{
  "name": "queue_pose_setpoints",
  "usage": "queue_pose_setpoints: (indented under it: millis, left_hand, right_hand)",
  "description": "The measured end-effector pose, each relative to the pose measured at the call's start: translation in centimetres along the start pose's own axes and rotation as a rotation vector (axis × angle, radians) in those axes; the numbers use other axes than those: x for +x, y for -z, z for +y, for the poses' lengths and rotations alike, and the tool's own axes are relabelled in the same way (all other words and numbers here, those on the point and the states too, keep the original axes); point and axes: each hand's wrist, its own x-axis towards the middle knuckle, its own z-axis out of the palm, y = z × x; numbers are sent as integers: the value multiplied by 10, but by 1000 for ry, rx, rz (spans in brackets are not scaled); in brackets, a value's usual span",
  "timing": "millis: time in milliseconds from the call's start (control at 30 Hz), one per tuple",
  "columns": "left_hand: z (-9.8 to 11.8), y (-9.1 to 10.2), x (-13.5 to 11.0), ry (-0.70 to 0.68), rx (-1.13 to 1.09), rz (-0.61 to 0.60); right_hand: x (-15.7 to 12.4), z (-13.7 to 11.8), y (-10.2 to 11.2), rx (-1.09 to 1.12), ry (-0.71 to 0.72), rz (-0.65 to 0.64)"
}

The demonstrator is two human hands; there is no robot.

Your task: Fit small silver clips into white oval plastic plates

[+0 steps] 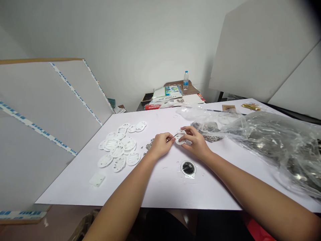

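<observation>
My left hand is closed in a pinch on a thin dark stick-like piece, whose exact kind is too small to make out. The piece's tip meets a white round plastic disc with slots. That disc is gripped by my right hand, thumb and fingers round its edge. Beside my left hand lies a small heap of metal parts, partly hidden behind it. Several more white slotted discs are piled on the left of the table. Nearer me sits a round black piece with a white rim on clear film.
A small white rectangular block lies at the table's left front. Large clear plastic bags of metal parts cover the right side. A white board walls off the left. Behind the table stands a water bottle.
</observation>
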Motion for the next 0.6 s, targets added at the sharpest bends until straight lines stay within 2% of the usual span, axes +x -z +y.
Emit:
queue_pose_setpoints:
  millis: [600]
  left_hand:
    - [4, 5, -2, 17, -9, 22]
  right_hand:
    - [0, -1, 0, -5, 46, -40]
